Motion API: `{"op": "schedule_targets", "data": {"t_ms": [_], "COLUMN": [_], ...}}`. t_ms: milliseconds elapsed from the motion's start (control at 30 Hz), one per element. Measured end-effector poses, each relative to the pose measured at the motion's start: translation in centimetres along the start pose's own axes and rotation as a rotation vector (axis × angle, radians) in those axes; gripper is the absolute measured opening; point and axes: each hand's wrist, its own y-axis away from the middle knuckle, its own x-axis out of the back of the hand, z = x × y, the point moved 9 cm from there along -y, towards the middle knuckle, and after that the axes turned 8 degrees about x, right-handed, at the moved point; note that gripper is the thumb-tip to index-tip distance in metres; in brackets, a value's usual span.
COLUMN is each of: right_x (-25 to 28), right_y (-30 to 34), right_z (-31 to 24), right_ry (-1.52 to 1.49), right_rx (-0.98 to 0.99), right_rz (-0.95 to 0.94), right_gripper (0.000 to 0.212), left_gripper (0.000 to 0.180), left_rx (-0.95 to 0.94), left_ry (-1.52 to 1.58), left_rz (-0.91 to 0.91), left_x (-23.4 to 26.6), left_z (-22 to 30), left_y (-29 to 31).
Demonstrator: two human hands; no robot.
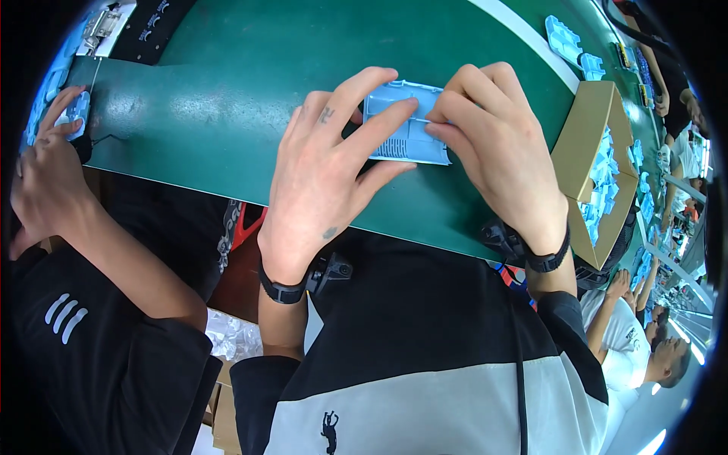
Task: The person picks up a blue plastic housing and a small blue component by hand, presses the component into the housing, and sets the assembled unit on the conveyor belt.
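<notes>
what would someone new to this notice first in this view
Probably the light-blue plastic shell near the top middle, bright against the green table, with the person's left hand on it and the right hand at its right side. Next might come the open cardboard box to the right, holding more blue parts, and another person's hand at the far left.

Left hand (315, 163) arched, fingers (379, 127) spread; right hand (500, 136) angled inward, fingers bunched.
</notes>
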Motion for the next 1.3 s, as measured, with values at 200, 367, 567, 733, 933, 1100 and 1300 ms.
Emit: {"op": "schedule_targets", "data": {"t_ms": [200, 367, 567, 733, 933, 1100, 1300], "right_x": [-0.7, -0.1, 5.5, 14.6, 8.5, 8.3, 6.9], "right_y": [-0.6, -0.2, 3.9, 16.8, 21.2, 19.8, 21.8], "right_z": [-0.1, -0.3, 0.7, 9.5, 12.7, 12.4, 13.6], "right_ry": [-0.021, -0.002, -0.085, 0.175, -0.018, -0.146, -0.281], "right_rx": [0.04, 0.043, -0.146, -0.573, -0.696, -0.617, -0.592], "right_rz": [-0.147, -0.027, 0.212, 0.389, -0.024, 0.035, -0.034], "right_gripper": [0.016, 0.016, 0.02, 0.025, 0.045, 0.045, 0.037], "left_gripper": [0.058, 0.063, 0.06, 0.055, 0.055, 0.064, 0.078], "left_rx": [-0.015, -0.015, 0.08, 0.126, 0.276, 0.222, 0.052], "left_ry": [-0.012, -0.02, -0.05, -0.128, -0.385, -0.209, 0.023], "left_rz": [-0.001, -0.001, 0.047, 0.05, 0.021, 0.072, -0.01], "left_x": [0.0, 0.2, 1.2, 0.8, 0.9, 0.0, -1.7], "left_z": [0.2, 0.4, 0.3, 0.3, 0.0, -1.6, -2.1], "left_y": [0.2, -0.3, 0.6, -0.6, -2.7, -8.7, -16.8]}}
